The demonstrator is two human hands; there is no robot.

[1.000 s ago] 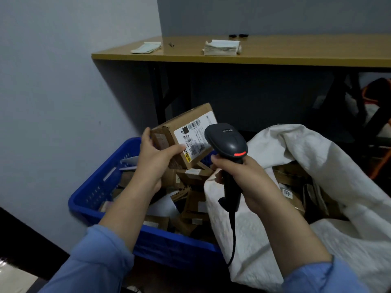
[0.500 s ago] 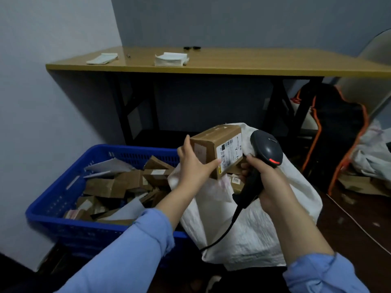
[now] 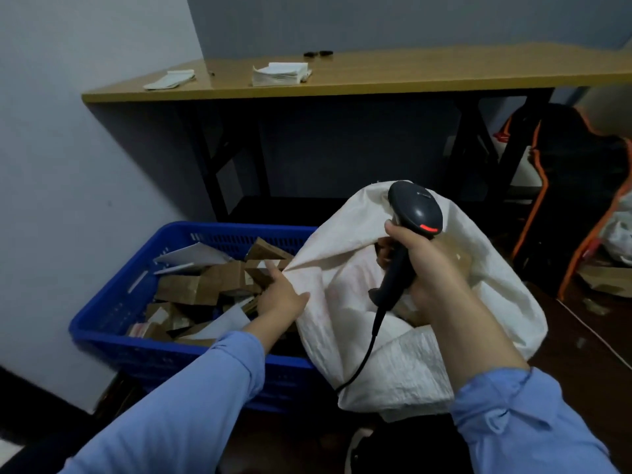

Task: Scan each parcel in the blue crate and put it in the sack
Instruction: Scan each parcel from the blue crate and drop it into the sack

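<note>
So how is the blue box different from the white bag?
The blue crate is stiff plastic with slotted walls; the white sack is soft and crumpled. The crate sits low and wide; the sack stands taller. Both are open on top and hold brown parcels.

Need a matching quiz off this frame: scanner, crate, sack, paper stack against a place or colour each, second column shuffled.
1 scanner
2 crate
3 sack
4 paper stack

a on the table
b gripped by the right hand
c blue, holds parcels
d white, right of the crate

Pairs: 1-b, 2-c, 3-d, 4-a
</note>
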